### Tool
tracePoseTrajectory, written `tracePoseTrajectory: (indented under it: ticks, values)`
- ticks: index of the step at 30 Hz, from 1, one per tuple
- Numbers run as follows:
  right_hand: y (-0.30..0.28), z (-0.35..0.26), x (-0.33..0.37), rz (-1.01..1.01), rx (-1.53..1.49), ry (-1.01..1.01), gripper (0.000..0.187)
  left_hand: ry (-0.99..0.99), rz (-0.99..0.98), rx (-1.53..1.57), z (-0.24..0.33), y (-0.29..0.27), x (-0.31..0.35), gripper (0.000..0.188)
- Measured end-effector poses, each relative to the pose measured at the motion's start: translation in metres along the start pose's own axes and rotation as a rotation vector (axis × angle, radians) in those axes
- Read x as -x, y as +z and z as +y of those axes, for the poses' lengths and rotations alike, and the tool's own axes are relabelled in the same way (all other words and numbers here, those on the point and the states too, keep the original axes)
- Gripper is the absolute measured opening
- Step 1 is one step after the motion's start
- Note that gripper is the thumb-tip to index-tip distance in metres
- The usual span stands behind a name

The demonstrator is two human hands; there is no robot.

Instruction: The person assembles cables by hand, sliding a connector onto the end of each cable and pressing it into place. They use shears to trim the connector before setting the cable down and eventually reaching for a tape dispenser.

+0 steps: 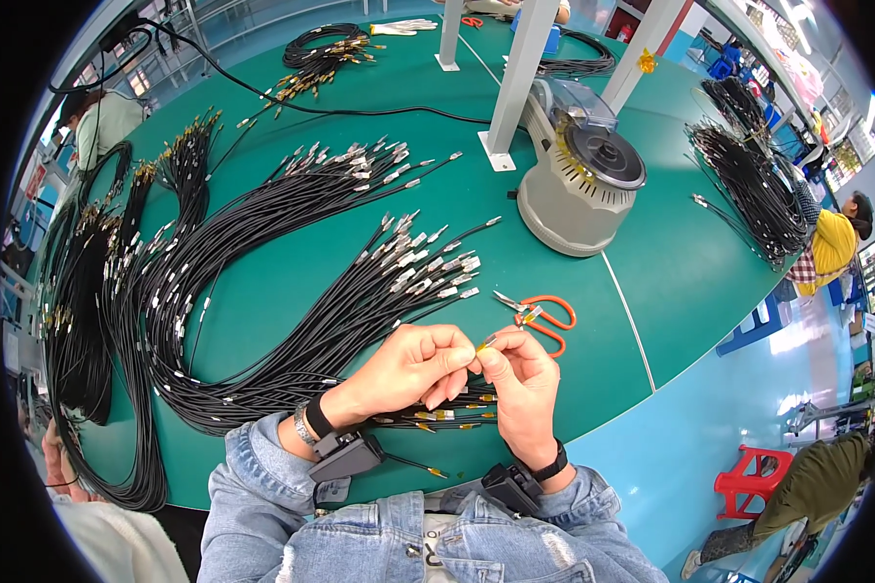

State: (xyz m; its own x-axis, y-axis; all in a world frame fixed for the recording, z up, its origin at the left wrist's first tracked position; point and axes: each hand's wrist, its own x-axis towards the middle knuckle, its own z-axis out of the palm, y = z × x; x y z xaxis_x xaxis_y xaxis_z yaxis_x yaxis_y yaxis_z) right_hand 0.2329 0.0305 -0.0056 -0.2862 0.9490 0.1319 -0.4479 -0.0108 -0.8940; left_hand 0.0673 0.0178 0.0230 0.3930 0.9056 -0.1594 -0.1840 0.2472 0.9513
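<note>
My left hand (420, 361) and my right hand (521, 389) meet above the near edge of the green table, fingertips pinched together. Between them shows a small cable end with yellow tape (483, 345); most of it is hidden by the fingers. Below my hands lie several black cables with yellow-wrapped ends (437, 416). A thick bundle of black cables with white-tagged ends (360, 291) curves away to the left. Just beyond my right hand, scissors with orange handles (559, 316) rest on the table with their blades apart.
A round grey tape dispenser (578, 185) stands beyond the scissors, near a grey metal post (520, 87). More black cable coils (753, 194) lie at the far right and a coil (326, 53) at the back. A red stool (752, 481) stands on the floor; other people are around.
</note>
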Motion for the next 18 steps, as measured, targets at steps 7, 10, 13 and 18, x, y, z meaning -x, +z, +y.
tracePoseTrajectory:
  ticks: [7,10,13,18]
  values:
    - [-0.005,0.001,-0.005,-0.054,-0.139,0.118,0.008,-0.040,-0.091,0.062,-0.003,-0.006,-0.002,0.026]
    - [-0.010,0.007,-0.004,-0.093,-0.156,0.107,0.008,-0.080,-0.142,0.119,-0.003,-0.008,-0.002,0.027]
    - [-0.012,0.008,-0.005,-0.104,-0.117,0.079,0.009,-0.107,-0.188,0.229,-0.004,-0.009,-0.003,0.027]
    - [-0.018,-0.008,-0.014,-0.042,-0.080,0.144,0.014,-0.053,-0.095,0.081,-0.007,-0.008,-0.007,0.021]
